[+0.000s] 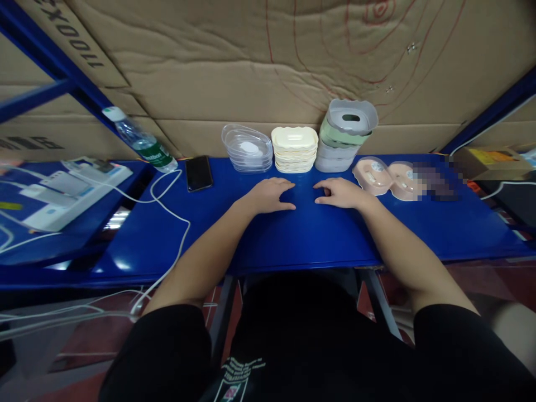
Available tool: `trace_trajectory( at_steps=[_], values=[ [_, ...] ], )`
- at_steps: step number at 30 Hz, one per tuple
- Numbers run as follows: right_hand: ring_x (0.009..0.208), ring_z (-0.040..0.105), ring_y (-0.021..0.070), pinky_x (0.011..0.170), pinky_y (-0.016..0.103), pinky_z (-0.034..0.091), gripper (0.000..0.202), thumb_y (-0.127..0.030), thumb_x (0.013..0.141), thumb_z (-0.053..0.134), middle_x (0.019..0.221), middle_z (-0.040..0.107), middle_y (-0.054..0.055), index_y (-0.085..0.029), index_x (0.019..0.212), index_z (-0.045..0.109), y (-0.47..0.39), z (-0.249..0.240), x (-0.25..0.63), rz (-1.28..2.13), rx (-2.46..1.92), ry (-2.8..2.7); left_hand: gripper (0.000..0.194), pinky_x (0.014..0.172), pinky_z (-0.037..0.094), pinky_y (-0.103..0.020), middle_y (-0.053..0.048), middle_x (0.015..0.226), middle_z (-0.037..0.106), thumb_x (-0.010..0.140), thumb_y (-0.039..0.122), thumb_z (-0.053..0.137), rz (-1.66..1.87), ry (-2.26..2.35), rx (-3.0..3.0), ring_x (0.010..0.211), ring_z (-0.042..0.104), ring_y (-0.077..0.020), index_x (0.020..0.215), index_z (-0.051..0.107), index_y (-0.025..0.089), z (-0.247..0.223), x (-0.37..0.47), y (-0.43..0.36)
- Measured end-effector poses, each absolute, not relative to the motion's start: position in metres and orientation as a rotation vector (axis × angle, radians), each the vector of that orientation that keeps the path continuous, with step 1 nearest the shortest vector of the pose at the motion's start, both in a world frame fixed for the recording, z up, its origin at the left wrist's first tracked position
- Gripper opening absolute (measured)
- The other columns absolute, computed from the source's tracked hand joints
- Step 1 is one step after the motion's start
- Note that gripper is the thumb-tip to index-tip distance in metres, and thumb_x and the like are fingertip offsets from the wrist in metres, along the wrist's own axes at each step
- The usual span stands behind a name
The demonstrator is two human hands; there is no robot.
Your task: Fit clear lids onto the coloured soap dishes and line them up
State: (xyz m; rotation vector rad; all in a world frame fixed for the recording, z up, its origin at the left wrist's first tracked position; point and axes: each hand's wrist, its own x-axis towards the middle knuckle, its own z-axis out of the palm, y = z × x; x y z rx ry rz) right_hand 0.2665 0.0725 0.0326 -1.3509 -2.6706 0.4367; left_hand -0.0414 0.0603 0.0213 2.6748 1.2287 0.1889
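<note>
My left hand (272,195) rests on the blue table (305,240), thumb and fingers apart, with nothing in it. Facing it, my right hand (340,192) is likewise on the table, empty, its thumb apart from the bent fingers. Just behind the hands stands a stack of cream trays (295,151). Left of that stack are nested clear plastic lids (248,149). To its right rises a taller stack of grey and green containers (344,137). Two pink packaged items (374,176) lie side by side right of my right hand.
A phone (199,173) and a tilted water bottle (151,149) are at the back left. White cables cross the left side near a power strip (71,198). Cardboard (209,72) walls the back, between blue posts. A blurred patch covers something at right, near a cardboard box (498,163).
</note>
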Motion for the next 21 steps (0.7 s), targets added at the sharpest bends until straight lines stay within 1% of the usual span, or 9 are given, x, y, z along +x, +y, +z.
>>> trace_trajectory(
  at_steps=[3,5,6,8,12,16,18,21],
  values=[
    [0.094,0.077,0.0296,0.086,0.040,0.055,0.054,-0.050,0.100,0.080,0.106,0.084,0.010,-0.018,0.143,0.079,0.074,0.032,0.268,0.455,-1.350,-2.667,0.054,0.135,0.037,-0.057,-0.017,0.171,0.060,0.101,0.050,0.076,0.509,1.299,2.770,0.160,0.053,-0.0399,0.148,0.074,0.023,0.032,-0.037,0.066],
    [0.094,0.077,0.0297,0.086,0.040,0.055,0.054,-0.050,0.100,0.080,0.107,0.085,0.011,-0.019,0.144,0.079,0.074,0.032,0.268,0.457,-1.355,-2.663,0.040,0.136,0.032,-0.064,-0.015,0.172,0.058,0.105,0.044,0.070,0.767,1.404,2.780,0.164,0.046,-0.0417,0.140,0.076,0.026,0.043,-0.034,0.074],
    [0.095,0.077,0.0298,0.086,0.040,0.055,0.054,-0.050,0.100,0.080,0.108,0.085,0.011,-0.019,0.144,0.078,0.074,0.032,0.268,0.454,-1.358,-2.663,0.036,0.136,0.030,-0.066,-0.014,0.172,0.058,0.107,0.043,0.067,0.864,1.447,2.767,0.165,0.045,-0.0423,0.138,0.075,0.027,0.048,-0.032,0.079],
    [0.096,0.077,0.0303,0.086,0.040,0.055,0.055,-0.050,0.100,0.080,0.108,0.085,0.011,-0.019,0.145,0.078,0.074,0.032,0.267,0.448,-1.361,-2.668,0.033,0.137,0.027,-0.069,-0.012,0.169,0.060,0.107,0.045,0.065,0.973,1.501,2.742,0.165,0.043,-0.0433,0.134,0.074,0.028,0.057,-0.030,0.090],
    [0.097,0.077,0.0308,0.086,0.039,0.054,0.058,-0.052,0.100,0.081,0.108,0.084,0.012,-0.017,0.146,0.077,0.074,0.032,0.267,0.454,-1.350,-2.678,0.031,0.140,0.018,-0.071,-0.011,0.163,0.065,0.103,0.045,0.068,0.982,1.551,2.725,0.162,0.045,-0.0443,0.128,0.073,0.027,0.063,-0.024,0.109],
    [0.095,0.077,0.0295,0.086,0.038,0.053,0.057,-0.052,0.100,0.082,0.106,0.084,0.011,-0.018,0.145,0.078,0.074,0.033,0.267,0.449,-1.348,-2.680,0.037,0.143,0.013,-0.071,-0.012,0.155,0.070,0.102,0.037,0.064,1.004,1.607,2.656,0.156,0.052,-0.0414,0.137,0.071,0.027,0.060,-0.016,0.116],
    [0.095,0.077,0.0289,0.085,0.038,0.053,0.056,-0.051,0.100,0.081,0.107,0.084,0.011,-0.018,0.145,0.078,0.074,0.033,0.267,0.444,-1.345,-2.680,0.037,0.144,0.011,-0.070,-0.013,0.151,0.072,0.103,0.034,0.062,1.022,1.650,2.615,0.154,0.054,-0.0401,0.138,0.071,0.026,0.059,-0.013,0.118],
    [0.097,0.077,0.0294,0.086,0.039,0.053,0.057,-0.051,0.100,0.082,0.108,0.084,0.011,-0.018,0.146,0.077,0.074,0.031,0.267,0.441,-1.338,-2.678,0.027,0.144,0.010,-0.070,-0.013,0.147,0.074,0.105,0.033,0.060,0.999,1.690,2.591,0.152,0.055,-0.0396,0.127,0.074,0.027,0.060,-0.011,0.122]
  ],
)
